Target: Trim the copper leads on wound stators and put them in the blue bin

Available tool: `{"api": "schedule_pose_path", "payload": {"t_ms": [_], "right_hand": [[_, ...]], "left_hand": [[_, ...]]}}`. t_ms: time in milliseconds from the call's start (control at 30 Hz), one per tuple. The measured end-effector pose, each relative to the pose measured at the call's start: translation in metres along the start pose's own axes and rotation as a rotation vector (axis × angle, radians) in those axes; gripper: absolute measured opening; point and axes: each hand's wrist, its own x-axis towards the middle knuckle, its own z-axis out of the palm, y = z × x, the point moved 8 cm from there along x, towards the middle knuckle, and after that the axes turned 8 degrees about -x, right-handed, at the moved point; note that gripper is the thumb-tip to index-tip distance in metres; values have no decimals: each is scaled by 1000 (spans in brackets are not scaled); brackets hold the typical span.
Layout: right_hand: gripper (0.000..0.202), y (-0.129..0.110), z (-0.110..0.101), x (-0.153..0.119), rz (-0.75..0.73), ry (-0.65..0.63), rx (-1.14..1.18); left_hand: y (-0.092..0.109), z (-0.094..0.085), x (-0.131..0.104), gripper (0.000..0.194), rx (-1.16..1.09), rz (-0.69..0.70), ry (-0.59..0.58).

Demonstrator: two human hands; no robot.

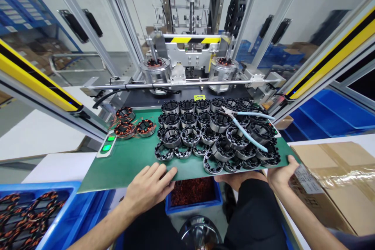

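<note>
My left hand (149, 187) rests on the front edge of a green tabletop (117, 172), fingers extended and slightly bent, holding nothing. At the tabletop's right front corner is my right hand (279, 174); its thumb lies on the edge and the other fingers are mostly hidden beneath. Several bare stator cores (191, 136), metal rings with black liners, sit in stacked rows between and beyond my hands. On top of them lie cutting pliers (246, 129) with light blue handles, jaws apart. Copper-wound stators (145, 127) stand in a small group at the left.
Behind the tabletop, a machine has two metal fixtures (156, 72) holding wound stators. Yellow-and-black uprights (38, 78) flank it. A blue bin (73, 203) of wound stators stands left, a blue tray (202, 205) of copper scraps below, a cardboard box (340, 164) right.
</note>
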Motion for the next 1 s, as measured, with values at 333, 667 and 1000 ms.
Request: {"api": "schedule_pose_path", "payload": {"t_ms": [333, 667, 1000], "right_hand": [[40, 0, 1, 0, 0, 9, -17], [39, 1, -1, -1, 15, 39, 23], [43, -4, 2, -2, -19, 12, 23]], "left_hand": [[1, -1, 1, 25, -7, 2, 7], [0, 1, -2, 22, -20, -3, 5], [0, -2, 2, 21, -25, 0, 10]]}}
